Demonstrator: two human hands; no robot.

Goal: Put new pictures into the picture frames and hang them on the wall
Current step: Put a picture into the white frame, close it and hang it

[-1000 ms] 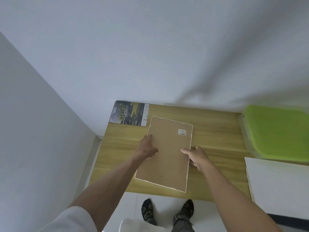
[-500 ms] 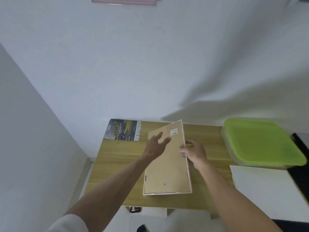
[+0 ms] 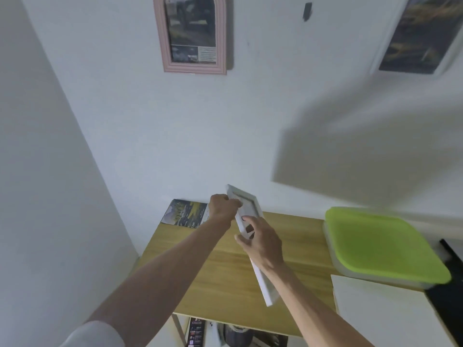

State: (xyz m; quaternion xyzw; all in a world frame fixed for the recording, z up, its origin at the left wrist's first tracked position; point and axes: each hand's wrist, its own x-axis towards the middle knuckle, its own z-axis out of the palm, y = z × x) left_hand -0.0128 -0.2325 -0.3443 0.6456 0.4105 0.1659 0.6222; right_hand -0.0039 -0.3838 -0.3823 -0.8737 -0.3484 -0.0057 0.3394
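Two hands hold one white frame (image 3: 246, 231) edge-on above the tabletop (image 3: 225, 266), tilted steeply with its far end raised toward the wall (image 3: 175, 134). The left hand (image 3: 221, 209) grips the upper left rim; the right hand (image 3: 263, 242) clasps the middle, fingers across the front. It looks light and stiff, likely glazed though blur hides that, so fragile and slick on the face. Best held by opposite rims, not the pane. A pink frame (image 3: 193, 36) and another frame (image 3: 423, 36) already hang above, with a hook (image 3: 307, 10) between them.
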